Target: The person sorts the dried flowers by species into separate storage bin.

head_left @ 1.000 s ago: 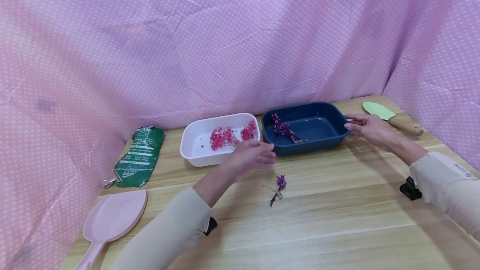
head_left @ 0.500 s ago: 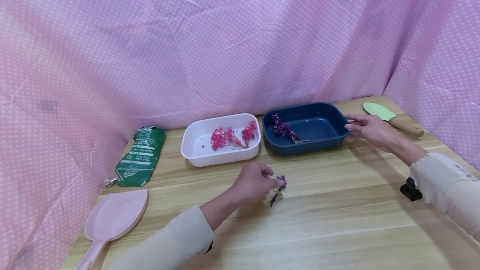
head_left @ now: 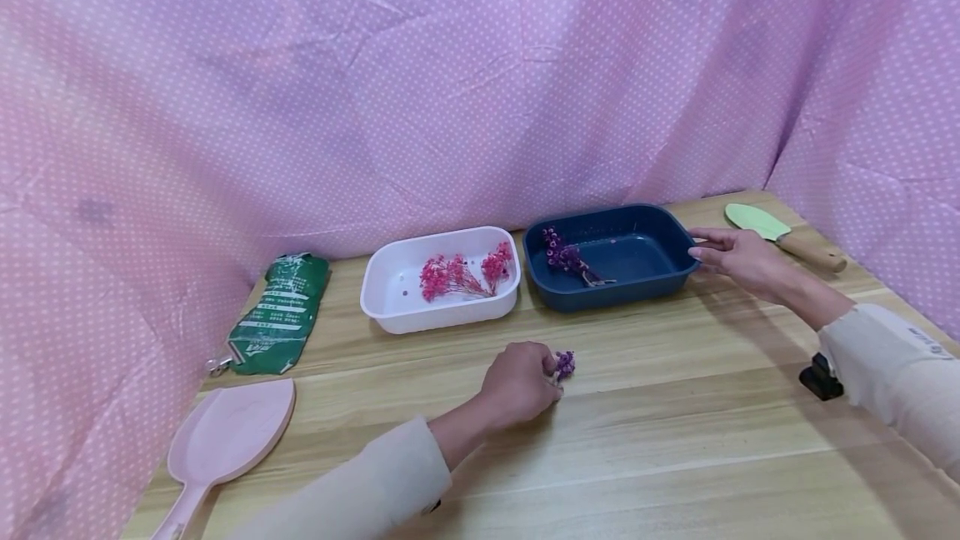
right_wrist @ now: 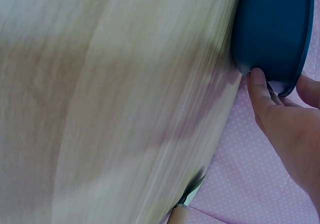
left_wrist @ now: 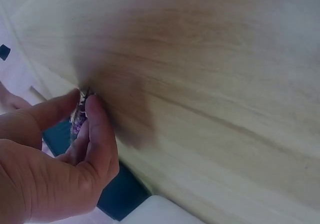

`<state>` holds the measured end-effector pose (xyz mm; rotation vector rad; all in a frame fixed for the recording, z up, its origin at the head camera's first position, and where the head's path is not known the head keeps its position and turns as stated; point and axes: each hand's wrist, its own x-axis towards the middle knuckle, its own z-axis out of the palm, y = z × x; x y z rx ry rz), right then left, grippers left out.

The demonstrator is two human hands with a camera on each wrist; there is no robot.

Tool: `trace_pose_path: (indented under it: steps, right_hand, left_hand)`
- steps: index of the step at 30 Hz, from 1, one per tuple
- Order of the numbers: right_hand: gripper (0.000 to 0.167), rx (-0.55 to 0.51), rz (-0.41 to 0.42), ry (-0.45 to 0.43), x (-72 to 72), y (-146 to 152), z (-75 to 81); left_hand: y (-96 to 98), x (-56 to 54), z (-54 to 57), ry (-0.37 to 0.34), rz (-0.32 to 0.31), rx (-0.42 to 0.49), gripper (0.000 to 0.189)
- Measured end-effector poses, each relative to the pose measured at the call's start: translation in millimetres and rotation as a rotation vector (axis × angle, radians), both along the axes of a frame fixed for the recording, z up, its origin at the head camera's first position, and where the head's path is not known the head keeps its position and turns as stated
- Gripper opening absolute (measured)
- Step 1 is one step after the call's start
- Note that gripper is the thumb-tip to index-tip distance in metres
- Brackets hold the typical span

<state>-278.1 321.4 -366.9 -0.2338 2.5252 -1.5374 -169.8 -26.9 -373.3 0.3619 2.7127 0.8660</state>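
My left hand (head_left: 521,383) pinches a small sprig of purple dried flowers (head_left: 566,364) between thumb and fingertips, low over the wooden table. In the left wrist view the fingers (left_wrist: 100,129) hide much of the sprig's stem, with purple heads (left_wrist: 76,126) showing beside them. With fairly straight fingers, my right hand (head_left: 738,261) touches the outer right end of a dark blue basin (head_left: 611,297), its thumb near the rim in the right wrist view. Inside the basin lies another purple dried flower bunch (head_left: 567,258).
Left of the blue basin stands a white basin (head_left: 442,321) holding pink dried flowers (head_left: 453,275). A green bag (head_left: 279,315) and a pink dustpan-shaped scoop (head_left: 228,432) lie at the left. A light green trowel (head_left: 757,222) with a wooden handle lies at the far right, near the pink dotted cloth.
My left hand has come down toward me from in front of the white basin, reached the purple sprig and taken hold of it. The right hand has stayed at the blue basin.
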Motion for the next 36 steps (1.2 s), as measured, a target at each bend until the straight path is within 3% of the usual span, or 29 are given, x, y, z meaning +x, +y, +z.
trace_pose_path:
  steps: [9,14,23,30,36]
  right_hand:
    - [0.059,0.017,-0.006,-0.001,0.1,0.1,0.1]
    - [0.059,0.025,-0.010,0.003,0.2,-0.1,0.3]
    - [0.060,0.024,-0.005,-0.008,-0.1,0.3,0.2]
    - [0.059,0.023,-0.003,-0.016,-0.7,0.5,-0.1]
    - [0.059,0.024,-0.004,-0.014,0.0,0.3,0.3]
  left_hand:
    - [-3.9,-2.0,0.1,-0.010,-0.026,0.045,0.015]
    - [-6.2,-4.0,1.2,-0.039,-0.021,0.181,0.017]
    - [-6.3,-11.0,18.0,-0.275,0.118,0.419,0.017]
    - [-4.7,-20.9,28.5,-0.321,0.151,0.540,0.019]
    - [-1.7,-35.1,36.9,-0.395,0.231,0.673,0.022]
